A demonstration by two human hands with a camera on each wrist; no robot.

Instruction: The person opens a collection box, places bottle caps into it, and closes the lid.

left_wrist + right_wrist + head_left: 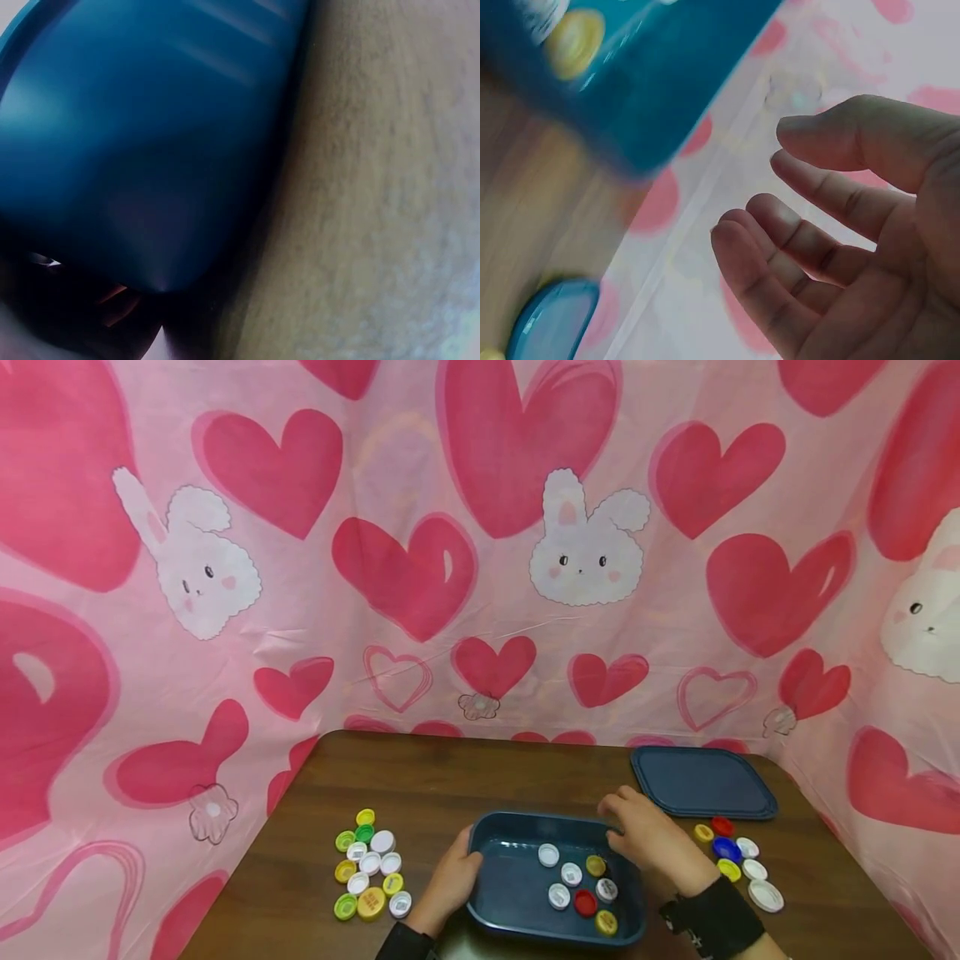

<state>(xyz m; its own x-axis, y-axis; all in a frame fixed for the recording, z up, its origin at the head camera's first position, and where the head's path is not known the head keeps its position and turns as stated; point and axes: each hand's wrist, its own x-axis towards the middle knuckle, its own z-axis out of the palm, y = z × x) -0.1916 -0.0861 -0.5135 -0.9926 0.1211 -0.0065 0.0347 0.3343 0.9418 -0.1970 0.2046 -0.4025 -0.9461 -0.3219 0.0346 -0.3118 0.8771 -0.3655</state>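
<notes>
A dark blue rectangular plastic container (506, 877) is in front of me, with several white, yellow and red bottle caps (585, 903) inside. At its left side my left hand (452, 878) grips the rim, the thumb near the top edge. The left wrist view shows the container's outer wall (150, 135) close up, with most of that hand hidden. Above the container's right back corner hovers my right hand (648, 835). The right wrist view shows its fingers loosely bent, the thumb apart from the fingertips and nothing held.
Left of the container lies a group of yellow, green and white caps (370, 862). To the right are more caps (726, 848) in red, blue, yellow and white. A flat blue lid (705, 782) lies at the back right of the wooden table (450, 777). Behind hangs a pink heart-patterned cloth (495, 610).
</notes>
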